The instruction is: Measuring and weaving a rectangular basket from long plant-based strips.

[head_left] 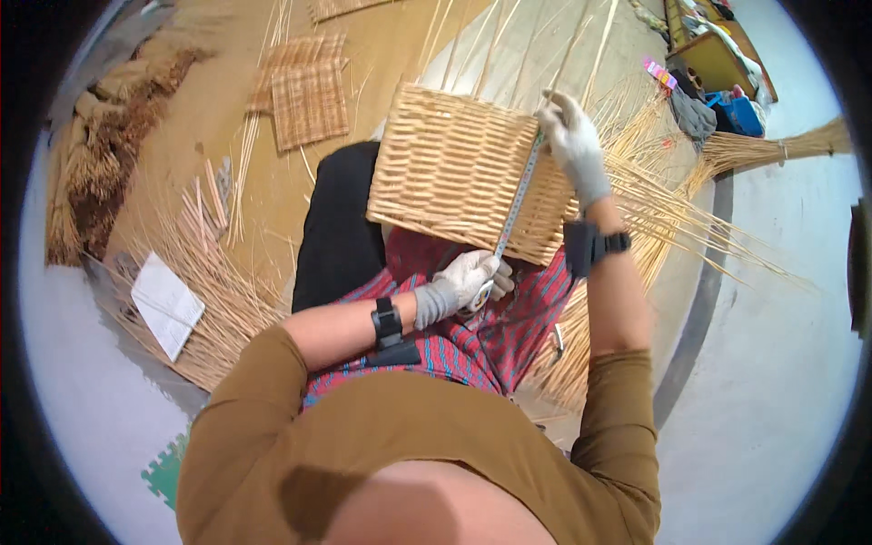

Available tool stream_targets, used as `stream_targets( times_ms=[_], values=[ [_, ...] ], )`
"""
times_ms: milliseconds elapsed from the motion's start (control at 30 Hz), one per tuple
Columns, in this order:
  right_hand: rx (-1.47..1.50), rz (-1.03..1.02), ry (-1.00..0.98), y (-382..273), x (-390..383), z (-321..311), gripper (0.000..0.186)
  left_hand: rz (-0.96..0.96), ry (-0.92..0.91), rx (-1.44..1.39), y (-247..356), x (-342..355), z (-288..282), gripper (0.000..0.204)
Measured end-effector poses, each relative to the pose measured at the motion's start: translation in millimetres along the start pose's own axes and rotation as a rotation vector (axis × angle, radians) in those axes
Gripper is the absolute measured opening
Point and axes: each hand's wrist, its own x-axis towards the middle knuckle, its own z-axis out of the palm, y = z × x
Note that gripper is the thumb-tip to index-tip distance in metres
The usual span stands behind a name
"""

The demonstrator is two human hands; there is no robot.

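A woven wicker panel [445, 163] lies tilted over my lap, with long uncut stakes rising from its far edge. Across its right part runs the extended blade of a tape measure [520, 200], from the near edge up to the far one. My left hand [461, 278], in a pale work glove, is closed round the tape's case just below the near edge. At the far right corner, my gloved right hand [576, 145] has its fingers closed at the blade's upper end against the weave; its fingertips partly cover that end.
Two woven squares [311, 104] lie on the brown floor sheet at the far left. Loose wicker rods [654, 195] spread to the right, and more [213, 304] to the left beside a white paper [168, 304]. Bundles [91, 163] line the left edge. A blue container [743, 113] stands far right.
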Motion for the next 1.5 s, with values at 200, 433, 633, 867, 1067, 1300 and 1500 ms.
stream_targets(
  times_ms=[200, 433, 633, 867, 1067, 1300, 1500],
  values=[
    [-0.137, -0.026, 0.066, 48, -174, 6, 0.034, 0.154, -0.062, 0.221, 39, -1, 21, 0.037],
    [0.579, 0.250, 0.583, 58, -259, -2, 0.032, 0.792, -0.060, 1.281, 108, 50, 65, 0.027],
    [0.649, 0.294, 0.999, 104, -279, 8, 0.034, 0.702, 0.252, 1.882, 187, 136, 88, 0.057],
    [1.317, 0.349, 1.053, 136, -269, 5, 0.029, 0.608, 0.180, 1.570, 236, 131, 38, 0.063],
    [1.435, 0.113, 0.447, 102, -171, -76, 0.037, 0.912, 0.241, 0.675, 282, 40, 31, 0.047],
    [1.021, -0.053, -0.073, 15, -79, -134, 0.038, 0.978, -0.191, 0.071, 302, 52, -3, 0.052],
    [1.082, 0.030, 0.354, 59, -56, -105, 0.034, 0.573, 0.088, 0.141, 302, 104, -12, 0.049]
  ],
)
